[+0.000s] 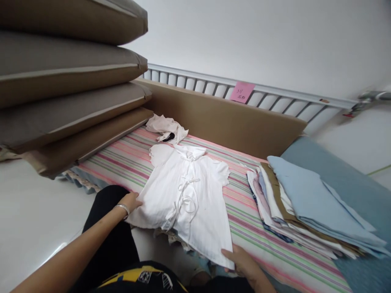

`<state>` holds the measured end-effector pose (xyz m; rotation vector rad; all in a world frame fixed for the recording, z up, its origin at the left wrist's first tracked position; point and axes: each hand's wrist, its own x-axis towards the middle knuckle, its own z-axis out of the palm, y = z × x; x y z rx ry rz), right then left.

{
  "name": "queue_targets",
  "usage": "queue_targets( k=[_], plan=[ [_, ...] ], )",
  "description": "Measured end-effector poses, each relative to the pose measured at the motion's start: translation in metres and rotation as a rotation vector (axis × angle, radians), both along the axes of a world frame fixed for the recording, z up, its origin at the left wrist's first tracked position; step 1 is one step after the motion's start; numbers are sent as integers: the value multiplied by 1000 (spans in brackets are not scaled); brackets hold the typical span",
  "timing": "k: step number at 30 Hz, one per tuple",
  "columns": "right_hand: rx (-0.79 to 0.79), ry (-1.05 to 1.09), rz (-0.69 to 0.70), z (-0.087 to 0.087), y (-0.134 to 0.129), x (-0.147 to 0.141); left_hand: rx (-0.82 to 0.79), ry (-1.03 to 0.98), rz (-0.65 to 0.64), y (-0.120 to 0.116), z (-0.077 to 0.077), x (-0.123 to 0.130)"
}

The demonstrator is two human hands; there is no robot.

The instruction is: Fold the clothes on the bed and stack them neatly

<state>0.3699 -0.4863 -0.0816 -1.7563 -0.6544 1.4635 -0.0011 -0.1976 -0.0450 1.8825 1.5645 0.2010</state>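
Observation:
A white short-sleeved blouse (207,195) with tie bows down its front lies spread out, its collar pointing away from me and its hem hanging a little over the near edge. My left hand (131,202), with a silver bracelet at the wrist, pinches the hem's left corner. At the right corner of the hem, my right hand (240,258) grips the cloth between thumb and fingers. Under the blouse is a striped sheet (244,219) in pink, green and white.
Folded clothes (305,195) lie stacked at the right, light blue on top. A crumpled pale garment (166,126) sits beyond the blouse. Thick brown cushions (76,81) rise at the left. A brown panel (220,118) and a radiator (198,83) with a pink note (242,92) stand behind.

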Motion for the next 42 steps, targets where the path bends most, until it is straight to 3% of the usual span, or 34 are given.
queue_targets(
  k=[6, 10, 13, 15, 17, 23, 27, 34, 42],
  plan=[
    [-167, -244, -37, 3, -5, -7, 137, 99, -36, -12, -2, 0],
    [-227, -498, -84, 6, -10, -5, 405, 8, -102, -29, 0, 1],
    [-178, -751, -247, 22, -13, -8, 568, -155, -224, -42, 2, 8],
    [-86, -905, -325, 34, -11, -19, 535, -231, -298, -53, 4, 17],
    [17, -931, -335, 42, -4, -37, 459, -251, -366, -65, 5, 31],
    [195, -706, -83, 38, 40, -114, 315, -36, -524, -95, 5, 79],
    [219, -839, 117, 41, 73, -145, 370, 67, -554, -95, 9, 103],
    [-57, -1247, 260, 51, 115, -163, 349, 115, -503, -82, 9, 126],
    [-66, -1235, 245, 43, 109, -161, 295, 102, -462, -80, 11, 130]
  ],
)
